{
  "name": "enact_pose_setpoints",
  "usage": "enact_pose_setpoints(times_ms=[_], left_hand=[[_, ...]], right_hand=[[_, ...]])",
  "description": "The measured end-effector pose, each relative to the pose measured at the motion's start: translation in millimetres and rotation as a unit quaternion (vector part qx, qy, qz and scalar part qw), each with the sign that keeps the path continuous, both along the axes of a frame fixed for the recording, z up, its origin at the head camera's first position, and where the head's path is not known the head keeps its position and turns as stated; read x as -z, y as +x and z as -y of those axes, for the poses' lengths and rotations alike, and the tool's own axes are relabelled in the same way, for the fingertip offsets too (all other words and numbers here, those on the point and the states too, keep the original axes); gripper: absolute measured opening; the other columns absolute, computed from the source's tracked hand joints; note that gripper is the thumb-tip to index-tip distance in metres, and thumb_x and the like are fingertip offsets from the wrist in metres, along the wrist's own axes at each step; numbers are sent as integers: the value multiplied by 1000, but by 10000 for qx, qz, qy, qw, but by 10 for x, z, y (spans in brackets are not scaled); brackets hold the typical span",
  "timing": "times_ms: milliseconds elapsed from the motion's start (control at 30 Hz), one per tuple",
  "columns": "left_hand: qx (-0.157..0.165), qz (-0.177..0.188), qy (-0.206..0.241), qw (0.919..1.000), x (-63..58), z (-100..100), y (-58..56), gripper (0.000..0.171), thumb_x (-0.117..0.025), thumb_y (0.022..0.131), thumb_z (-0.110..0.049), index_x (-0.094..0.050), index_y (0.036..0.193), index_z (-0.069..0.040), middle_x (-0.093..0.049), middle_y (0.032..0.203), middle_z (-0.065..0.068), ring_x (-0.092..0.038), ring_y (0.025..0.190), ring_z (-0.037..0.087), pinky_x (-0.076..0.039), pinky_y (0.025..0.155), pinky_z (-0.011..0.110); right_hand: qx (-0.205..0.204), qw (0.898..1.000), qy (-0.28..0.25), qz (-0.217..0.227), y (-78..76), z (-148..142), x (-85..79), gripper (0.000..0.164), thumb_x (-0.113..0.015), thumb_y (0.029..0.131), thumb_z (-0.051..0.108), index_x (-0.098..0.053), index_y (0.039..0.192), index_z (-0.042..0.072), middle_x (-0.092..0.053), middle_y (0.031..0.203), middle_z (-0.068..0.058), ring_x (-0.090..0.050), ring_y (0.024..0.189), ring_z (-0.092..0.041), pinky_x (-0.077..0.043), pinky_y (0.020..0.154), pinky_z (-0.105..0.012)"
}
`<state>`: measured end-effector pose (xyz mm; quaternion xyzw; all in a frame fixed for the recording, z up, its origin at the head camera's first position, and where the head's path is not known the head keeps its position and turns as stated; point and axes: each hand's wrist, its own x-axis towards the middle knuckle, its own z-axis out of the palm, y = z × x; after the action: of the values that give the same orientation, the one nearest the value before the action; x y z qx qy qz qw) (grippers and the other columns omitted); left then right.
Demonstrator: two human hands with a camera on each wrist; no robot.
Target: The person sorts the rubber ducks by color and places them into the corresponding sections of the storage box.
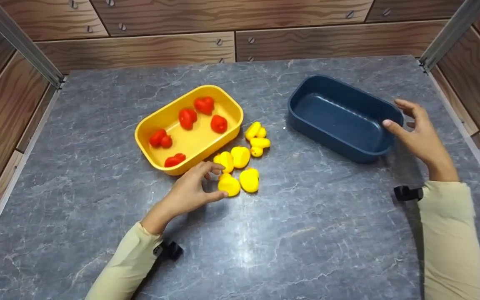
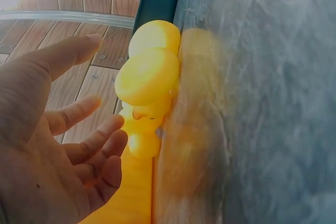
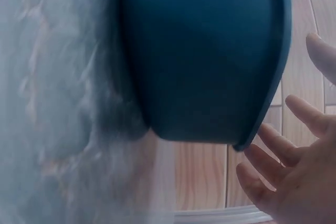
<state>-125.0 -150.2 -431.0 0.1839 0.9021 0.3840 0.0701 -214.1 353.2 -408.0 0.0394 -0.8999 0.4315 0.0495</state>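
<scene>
In the head view my left hand [image 1: 192, 189] reaches over the near corner of a yellow bin, thumb and fingers spread around the nearest yellow rubber duck [image 1: 228, 186]. The left wrist view shows the palm facing several ducks [image 2: 149, 77] with nothing held. Several more ducks [image 1: 249, 180] lie bunched on the table beside the bin. At the right, my right hand [image 1: 419, 129] is at the end of a dark blue bin [image 1: 331, 139], thumb over its rim. Its fingers [image 3: 286, 150] look spread in the right wrist view; whether they touch the bin I cannot tell.
Several red heart-shaped pieces [image 1: 188, 118] lie inside the yellow bin [image 1: 148, 156]. Both bins stand on a grey marbled table [image 1: 298, 233]. Wood-patterned panels [image 1: 173, 50] and metal posts [image 1: 452, 37] border it at the back and sides.
</scene>
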Motion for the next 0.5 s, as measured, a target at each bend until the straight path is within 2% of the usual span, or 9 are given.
enact_pose_setpoints(times_ms=[133,233,333,367,433,467,500], left_hand=[[113,49,32,9999,19,-4,-15,53,-81,77,-26,-59,123,-11,-63,110,8,-59,94,23,-49,86,41],[142,103,25,9998,46,-5,-26,52,-80,77,-25,-59,122,-12,-63,109,7,-58,93,21,-49,85,39],[196,197,11,9996,77,1,-43,50,-80,78,-25,-60,122,-12,-63,108,7,-58,94,21,-49,85,39],[226,232,10,9995,87,5,-49,49,-80,78,-25,-60,122,-12,-63,107,7,-58,93,21,-49,85,38],[296,324,13,9990,106,15,-59,49,-79,79,-25,-61,122,-13,-62,107,6,-57,92,21,-49,84,37],[333,372,13,9988,114,22,-62,48,-79,79,-25,-61,122,-13,-61,107,6,-57,92,20,-48,83,37],[370,426,25,9984,121,28,-64,48,-79,80,-25,-61,123,-13,-61,107,6,-56,92,20,-48,83,36]], right_hand=[[-27,9997,37,251,6,-51,19,69,-58,96,30,-24,152,8,-19,151,-27,-20,136,-41,-24,105,-38],[-103,9984,101,554,2,-77,30,75,-57,96,34,-18,153,8,-12,151,-30,-15,139,-47,-22,111,-50],[-207,9961,148,847,-13,-94,43,80,-57,95,36,-11,154,8,-7,151,-33,-12,139,-54,-18,108,-66],[-241,9951,168,942,-18,-99,48,81,-56,96,37,-10,154,7,-5,151,-33,-12,139,-55,-18,107,-68],[-302,9928,195,1144,-28,-109,59,83,-56,96,39,-6,155,8,-2,152,-34,-12,138,-56,-19,106,-69],[-328,9915,225,1240,-31,-114,65,83,-55,96,39,-5,155,8,-2,152,-34,-14,138,-56,-24,107,-65],[-361,9903,275,1315,-36,-119,73,83,-54,97,40,-4,155,8,-2,153,-35,-16,137,-56,-30,107,-55]])
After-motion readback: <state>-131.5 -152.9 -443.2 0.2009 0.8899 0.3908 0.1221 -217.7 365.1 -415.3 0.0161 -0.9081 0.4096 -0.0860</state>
